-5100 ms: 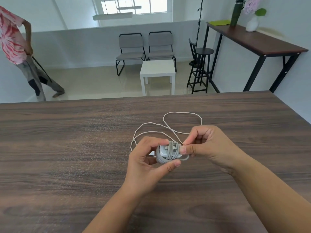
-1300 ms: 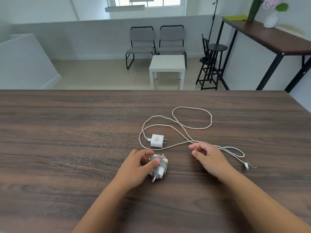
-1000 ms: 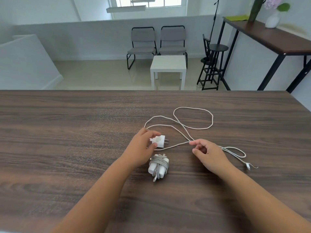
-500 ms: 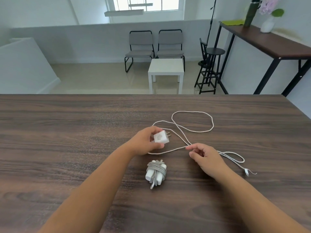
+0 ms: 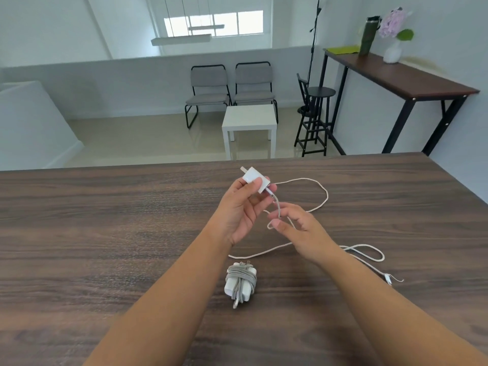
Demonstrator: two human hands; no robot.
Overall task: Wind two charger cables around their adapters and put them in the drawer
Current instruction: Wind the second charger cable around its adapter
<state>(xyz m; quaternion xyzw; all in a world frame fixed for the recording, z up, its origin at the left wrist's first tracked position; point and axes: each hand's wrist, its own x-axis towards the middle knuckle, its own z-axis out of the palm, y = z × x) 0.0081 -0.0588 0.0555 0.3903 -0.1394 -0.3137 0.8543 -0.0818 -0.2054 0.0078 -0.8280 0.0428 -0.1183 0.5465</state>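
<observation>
- Done, judging from how things lie: one wound charger [image 5: 240,282] sits on the wooden table [image 5: 105,233], near its front edge and about midway along it. Its grey cable is wrapped in tight turns round the white adapter body, with a short tail poking out toward the front edge.
- In hand: the left hand [image 5: 241,211] holds the second adapter [image 5: 254,178] raised above the table, pinched between thumb and fingertips, prongs pointing up and away.
- The right hand [image 5: 298,228] pinches the white cable [image 5: 323,192] just below the adapter, where it forms a small bend; the other fingers are loosely spread.
- No turn of this cable lies round the second adapter yet. The rest of it trails loose over the table toward the right edge, in one big loop behind the hands and a smaller one near the right forearm, ending in a connector [image 5: 388,278] lying flat.
- Left to do: wind the whole second cable, then put both chargers away. No drawer shows in this view, so neither charger has been stowed.
</observation>
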